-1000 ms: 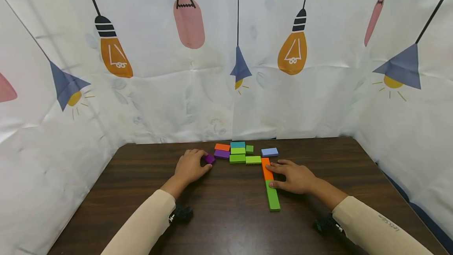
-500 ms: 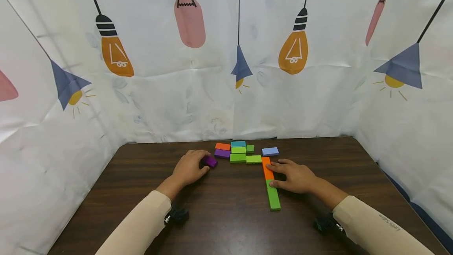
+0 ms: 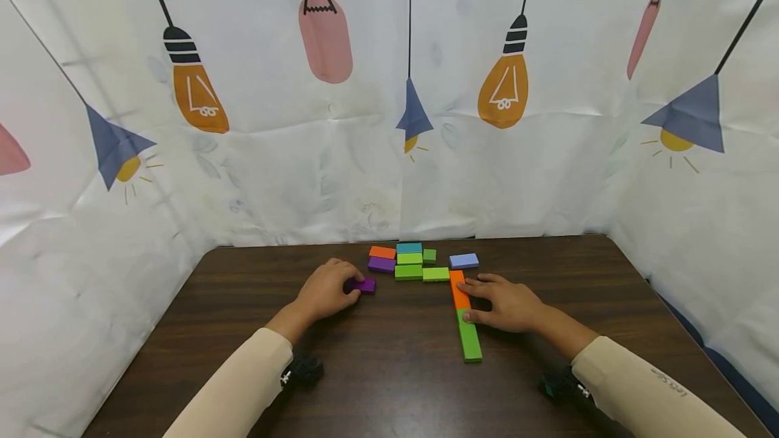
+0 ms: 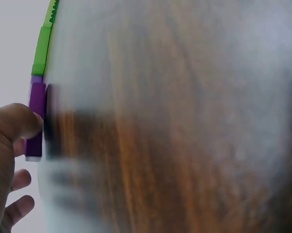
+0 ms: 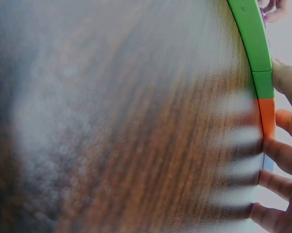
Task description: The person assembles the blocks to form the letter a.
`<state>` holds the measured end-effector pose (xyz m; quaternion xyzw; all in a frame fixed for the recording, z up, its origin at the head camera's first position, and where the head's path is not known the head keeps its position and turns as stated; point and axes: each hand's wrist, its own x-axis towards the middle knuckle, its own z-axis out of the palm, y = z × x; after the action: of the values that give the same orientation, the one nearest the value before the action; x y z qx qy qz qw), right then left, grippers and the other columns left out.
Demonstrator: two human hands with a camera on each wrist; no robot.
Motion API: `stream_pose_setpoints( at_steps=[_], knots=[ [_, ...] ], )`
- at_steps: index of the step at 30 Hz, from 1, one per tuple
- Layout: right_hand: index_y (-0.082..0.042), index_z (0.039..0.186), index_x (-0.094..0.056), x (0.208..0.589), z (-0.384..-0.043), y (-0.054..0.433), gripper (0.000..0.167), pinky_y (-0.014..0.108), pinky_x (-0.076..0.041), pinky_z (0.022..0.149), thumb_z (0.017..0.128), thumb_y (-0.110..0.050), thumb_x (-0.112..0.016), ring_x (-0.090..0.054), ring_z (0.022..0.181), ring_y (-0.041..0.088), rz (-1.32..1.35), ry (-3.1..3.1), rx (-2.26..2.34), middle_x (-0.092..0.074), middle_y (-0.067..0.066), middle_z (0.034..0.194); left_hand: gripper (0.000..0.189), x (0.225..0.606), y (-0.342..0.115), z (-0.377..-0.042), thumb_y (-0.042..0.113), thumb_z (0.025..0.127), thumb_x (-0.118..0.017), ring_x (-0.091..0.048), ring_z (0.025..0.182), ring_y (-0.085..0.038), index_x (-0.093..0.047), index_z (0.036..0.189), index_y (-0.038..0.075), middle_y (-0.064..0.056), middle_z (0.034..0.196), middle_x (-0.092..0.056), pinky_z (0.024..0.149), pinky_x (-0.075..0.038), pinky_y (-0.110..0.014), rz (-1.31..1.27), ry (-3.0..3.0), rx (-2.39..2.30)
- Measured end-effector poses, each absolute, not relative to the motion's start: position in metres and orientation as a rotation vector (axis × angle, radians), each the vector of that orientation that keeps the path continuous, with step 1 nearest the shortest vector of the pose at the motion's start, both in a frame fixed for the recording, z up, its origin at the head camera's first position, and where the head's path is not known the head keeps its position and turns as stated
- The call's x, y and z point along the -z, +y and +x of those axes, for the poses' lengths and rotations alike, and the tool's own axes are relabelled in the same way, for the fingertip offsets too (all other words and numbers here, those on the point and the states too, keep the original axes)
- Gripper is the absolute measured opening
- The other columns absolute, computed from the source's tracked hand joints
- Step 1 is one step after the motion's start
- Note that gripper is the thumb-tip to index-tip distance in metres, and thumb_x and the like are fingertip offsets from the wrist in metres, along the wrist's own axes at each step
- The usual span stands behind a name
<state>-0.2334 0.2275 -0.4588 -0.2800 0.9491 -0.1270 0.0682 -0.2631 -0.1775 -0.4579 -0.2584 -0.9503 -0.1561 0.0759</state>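
In the head view my left hand pinches a small purple block between thumb and fingers, just left of the block cluster. The left wrist view shows this purple block with the thumb against its face. My right hand lies with fingers extended, the thumb on a long green block and a fingertip on the orange block joined end to end with it. Several fingers spread out over the table beyond them in the right wrist view.
Left of centre stand a red-orange block, a second purple block, a teal block and several green blocks. A light blue block lies behind the orange one. Patterned cloth walls the dark table.
My left hand has turned the small purple block from slanted to nearly level and shifted it slightly right and toward me. The right hand and its blocks stay put.
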Motion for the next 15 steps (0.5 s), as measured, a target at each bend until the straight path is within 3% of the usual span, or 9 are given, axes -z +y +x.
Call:
stream_pose_setpoints(
  at_steps=[15],
  knots=[
    [-0.027,0.154,-0.049,0.458,-0.233,0.228,0.076,0.034,-0.048,0.059,0.093,-0.072,-0.055,-0.036,0.147,0.032,-0.842,2.854,0.384,-0.048,-0.002,0.156,0.018,0.457,-0.153,-0.251,0.025,0.09,-0.079,-0.059,0.107,-0.017,-0.075,0.106,0.018,0.004,0.11,-0.067,0.094,-0.051,-0.041,-0.918,-2.768,0.637]
  ],
)
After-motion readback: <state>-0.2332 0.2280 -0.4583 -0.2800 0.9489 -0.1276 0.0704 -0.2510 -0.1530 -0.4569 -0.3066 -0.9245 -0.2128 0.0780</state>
